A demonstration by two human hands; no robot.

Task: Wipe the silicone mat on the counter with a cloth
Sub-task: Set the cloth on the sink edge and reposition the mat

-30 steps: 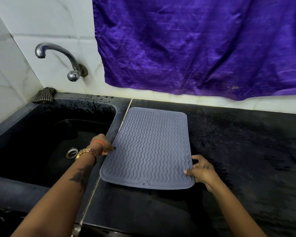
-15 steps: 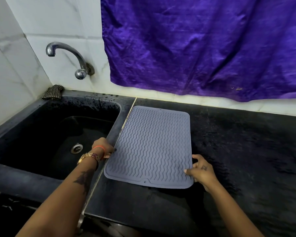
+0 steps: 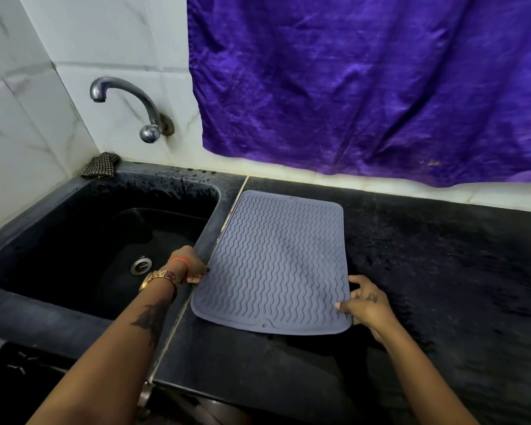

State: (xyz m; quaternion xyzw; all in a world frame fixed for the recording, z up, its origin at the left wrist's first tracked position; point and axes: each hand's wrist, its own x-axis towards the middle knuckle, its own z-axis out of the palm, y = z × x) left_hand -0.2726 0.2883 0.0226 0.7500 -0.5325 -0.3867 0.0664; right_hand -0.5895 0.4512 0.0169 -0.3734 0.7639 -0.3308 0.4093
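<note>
Head view shows the grey silicone mat point(image 3: 278, 265) lying on the black counter point(image 3: 442, 271), between the two hands. The left hand point(image 3: 190, 266) pinches its sink-side edge; the right hand point(image 3: 365, 305) grips the opposite edge near the front corner. My judgement: square the mat flat first, then fetch the checked cloth point(image 3: 100, 166), well beyond the left hand by the tap point(image 3: 129, 102). No brand or writing is readable.
</note>
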